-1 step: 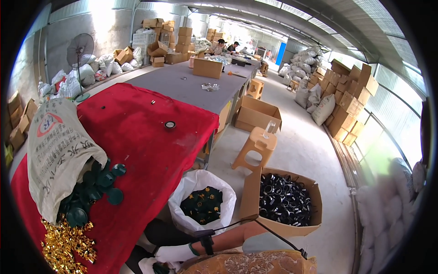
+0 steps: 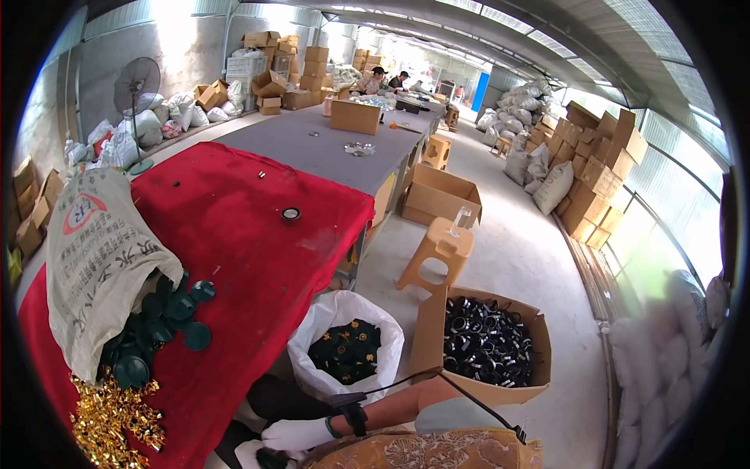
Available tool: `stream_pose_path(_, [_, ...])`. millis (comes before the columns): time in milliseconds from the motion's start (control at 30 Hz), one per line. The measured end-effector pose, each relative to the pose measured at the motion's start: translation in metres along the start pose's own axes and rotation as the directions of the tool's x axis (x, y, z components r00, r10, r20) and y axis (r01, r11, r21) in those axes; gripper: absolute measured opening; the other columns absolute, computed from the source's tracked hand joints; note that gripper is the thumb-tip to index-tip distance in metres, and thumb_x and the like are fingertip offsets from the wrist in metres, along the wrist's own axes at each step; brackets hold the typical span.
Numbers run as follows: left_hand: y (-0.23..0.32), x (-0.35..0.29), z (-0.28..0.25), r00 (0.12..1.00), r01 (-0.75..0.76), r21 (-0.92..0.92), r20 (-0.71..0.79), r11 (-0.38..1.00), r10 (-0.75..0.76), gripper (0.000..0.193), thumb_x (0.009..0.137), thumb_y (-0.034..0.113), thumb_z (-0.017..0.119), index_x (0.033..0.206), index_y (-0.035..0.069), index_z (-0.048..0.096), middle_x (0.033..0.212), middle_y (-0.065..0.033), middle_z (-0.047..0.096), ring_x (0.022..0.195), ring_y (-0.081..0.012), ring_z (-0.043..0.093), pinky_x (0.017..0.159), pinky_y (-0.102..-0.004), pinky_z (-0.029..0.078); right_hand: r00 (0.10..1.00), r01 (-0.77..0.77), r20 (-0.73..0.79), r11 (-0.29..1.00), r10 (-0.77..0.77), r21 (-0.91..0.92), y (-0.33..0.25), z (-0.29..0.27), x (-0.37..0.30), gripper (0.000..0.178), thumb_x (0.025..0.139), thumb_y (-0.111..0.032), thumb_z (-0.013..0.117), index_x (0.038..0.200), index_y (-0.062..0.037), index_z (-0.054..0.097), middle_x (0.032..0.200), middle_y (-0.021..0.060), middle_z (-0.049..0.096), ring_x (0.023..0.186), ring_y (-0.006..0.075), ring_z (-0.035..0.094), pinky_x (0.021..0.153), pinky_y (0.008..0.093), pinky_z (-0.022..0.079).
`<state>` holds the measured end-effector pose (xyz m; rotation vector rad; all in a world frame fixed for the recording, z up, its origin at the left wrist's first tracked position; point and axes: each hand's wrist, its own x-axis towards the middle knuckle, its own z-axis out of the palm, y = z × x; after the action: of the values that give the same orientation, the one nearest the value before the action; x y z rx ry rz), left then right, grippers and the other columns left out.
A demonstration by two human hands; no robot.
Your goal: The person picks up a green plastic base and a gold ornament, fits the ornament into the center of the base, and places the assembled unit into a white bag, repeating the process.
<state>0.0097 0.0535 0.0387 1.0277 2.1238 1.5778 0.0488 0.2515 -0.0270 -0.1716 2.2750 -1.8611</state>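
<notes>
Low at the bottom edge, my right hand [image 2: 297, 434], in a white glove, reaches leftward with its fingers close together. Beside it is my left hand [image 2: 248, 454], also gloved in white and partly cut off by the frame. Between them is a dark green piece [image 2: 273, 459], apparently gripped by both hands; its shape is largely hidden. On the red cloth [image 2: 258, 227] at left, a woven sack [image 2: 105, 258] spills dark green discs [image 2: 197, 336]. Small shiny gold pieces [image 2: 117, 422] lie heaped below them. A white bag [image 2: 391, 336] holds green discs with gold pieces on them.
A carton [image 2: 430, 336] full of black rings stands right of the white bag. Behind it are a tan stool [image 2: 437, 254] and a carton [image 2: 441, 195]. A round black-rimmed piece [image 2: 291, 213] lies on the cloth. Two people sit at the far table end.
Both gloved hands have shifted very slightly around the dark green piece at the bottom edge. Everything else stays in place.
</notes>
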Motion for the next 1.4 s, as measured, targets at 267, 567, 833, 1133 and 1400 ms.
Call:
stream_pose_path(267, [0.019,-0.005,-0.03,0.873,0.458,-0.715,0.251,0.528,-0.418,0.063,0.09,0.0,0.075,0.146,0.007,0.047,0.132,-0.0103,0.057,0.118,-0.0249,0.059,0.103,-0.0375,0.051,0.9,0.321,-0.003,0.666,-0.437,-0.673,-0.066,-0.003,-0.015,0.022,0.097,-0.029,0.063,0.1,-0.008,0.062,0.088,0.0111,0.066,0.074,0.0334,0.069,0.061,0.044,0.054])
stream_pose_path(567, [0.04,-0.001,-0.019,0.985,0.172,-0.198,0.028,0.965,-0.17,0.066,0.084,-0.009,0.074,0.142,0.006,0.046,0.122,-0.0118,0.057,0.106,-0.0226,0.062,0.098,-0.0349,0.052,0.788,0.483,-0.109,0.718,-0.606,-0.501,-0.051,0.002,-0.004,0.024,0.102,-0.027,0.059,0.085,-0.0103,0.063,0.07,0.0086,0.059,0.059,0.0281,0.062,0.055,0.0424,0.05])
stream_pose_path(833, [-0.037,-0.009,0.014,0.98,-0.141,-0.044,-0.146,0.989,0.134,0.072,0.07,-0.01,0.076,0.134,0.006,0.048,0.113,-0.0095,0.059,0.103,-0.02,0.061,0.092,-0.0373,0.056,0.877,-0.476,0.221,0.713,0.426,0.515,-0.05,0.0,-0.008,0.018,0.1,-0.021,0.062,0.089,-0.0065,0.064,0.065,0.0012,0.063,0.048,0.0128,0.062,0.046,0.0291,0.046])
stream_pose_path(1133, [-0.029,0.014,-0.016,0.978,0.079,-0.996,0.069,0.044,-0.195,0.081,0.08,0.006,0.086,0.151,0.019,0.05,0.141,-0.0192,0.057,0.121,-0.0383,0.063,0.093,-0.0438,0.059,0.957,-0.102,-0.247,0.975,0.15,0.198,-0.076,-0.03,-0.018,0.039,0.103,-0.006,0.058,0.142,0.0011,0.057,0.095,0.0068,0.071,0.078,0.0109,0.068,0.075,0.0296,0.057])
stream_pose_path(1400, [-0.031,-0.005,-0.019,0.942,0.056,-0.998,0.044,0.026,-0.333,0.087,0.077,-0.005,0.081,0.153,0.013,0.043,0.138,-0.0115,0.059,0.126,-0.029,0.063,0.103,-0.0392,0.055,0.947,0.203,-0.096,0.805,-0.305,-0.557,-0.115,-0.004,0.011,0.058,0.088,-0.015,0.08,0.141,-0.0095,0.058,0.118,0.0133,0.065,0.093,0.0306,0.072,0.078,0.0386,0.058])
